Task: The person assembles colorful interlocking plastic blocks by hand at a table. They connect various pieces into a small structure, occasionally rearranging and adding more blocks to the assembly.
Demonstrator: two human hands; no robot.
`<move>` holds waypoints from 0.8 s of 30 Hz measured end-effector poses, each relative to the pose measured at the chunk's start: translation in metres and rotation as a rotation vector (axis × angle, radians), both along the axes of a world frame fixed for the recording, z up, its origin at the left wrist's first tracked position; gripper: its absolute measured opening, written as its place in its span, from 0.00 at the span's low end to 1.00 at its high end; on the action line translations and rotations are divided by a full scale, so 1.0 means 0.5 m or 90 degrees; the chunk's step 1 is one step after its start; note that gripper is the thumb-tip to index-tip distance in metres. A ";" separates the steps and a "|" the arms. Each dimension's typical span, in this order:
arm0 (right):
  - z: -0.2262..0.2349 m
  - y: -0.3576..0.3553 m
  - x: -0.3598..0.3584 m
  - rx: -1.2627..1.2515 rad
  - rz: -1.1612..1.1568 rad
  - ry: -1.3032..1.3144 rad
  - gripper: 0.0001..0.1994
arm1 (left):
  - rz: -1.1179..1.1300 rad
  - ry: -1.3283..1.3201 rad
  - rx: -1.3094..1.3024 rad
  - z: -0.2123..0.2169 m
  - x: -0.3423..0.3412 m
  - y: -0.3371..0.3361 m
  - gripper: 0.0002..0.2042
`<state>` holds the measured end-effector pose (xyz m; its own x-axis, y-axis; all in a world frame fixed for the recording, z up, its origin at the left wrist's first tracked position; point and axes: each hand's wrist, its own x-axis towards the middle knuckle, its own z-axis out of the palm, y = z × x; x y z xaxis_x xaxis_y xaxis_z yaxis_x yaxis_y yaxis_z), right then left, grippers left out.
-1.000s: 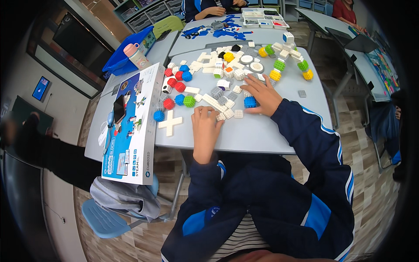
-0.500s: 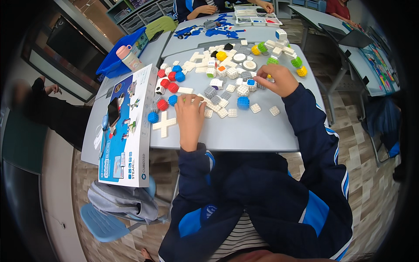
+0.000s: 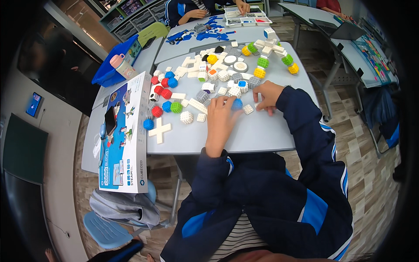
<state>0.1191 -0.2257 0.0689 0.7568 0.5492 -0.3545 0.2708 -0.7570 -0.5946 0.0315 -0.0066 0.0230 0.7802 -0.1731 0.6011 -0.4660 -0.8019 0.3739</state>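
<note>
My left hand [image 3: 220, 117] lies on the grey table [image 3: 244, 135], its thumb and fingertips closed around a blue studded block [image 3: 237, 104]. My right hand [image 3: 267, 96] rests just to the right, fingers spread flat on the tabletop and holding nothing. A small white square tile [image 3: 248, 109] lies between the two hands. Beyond them are many loose studded blocks, white, grey [image 3: 201, 95], red [image 3: 159, 90], blue and green [image 3: 176, 107]. A white studded ball [image 3: 187, 117] and a white cross piece [image 3: 159, 130] lie to the left.
A big kit box [image 3: 126, 131] lies along the table's left edge. A white, yellow and green block build [image 3: 270, 52] stands at the far right. Behind are a pink bottle [image 3: 122, 65], a blue bin [image 3: 107, 72] and another person [image 3: 187, 9] with a parts tray [image 3: 248, 15].
My right hand came back from the far blocks toward me and now lies flat beside the left. My left hand shifted right onto the blue block.
</note>
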 end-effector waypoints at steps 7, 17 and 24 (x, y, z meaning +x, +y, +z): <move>-0.029 0.033 -0.001 0.099 -0.016 -0.310 0.17 | -0.036 0.040 -0.086 -0.034 0.010 -0.006 0.20; -0.107 0.083 -0.001 -0.014 -0.008 -0.487 0.26 | -0.014 -0.055 -0.106 -0.060 -0.015 -0.007 0.24; -0.084 0.082 -0.009 0.290 -0.145 -0.386 0.23 | -0.024 -0.070 -0.100 -0.056 -0.012 -0.007 0.25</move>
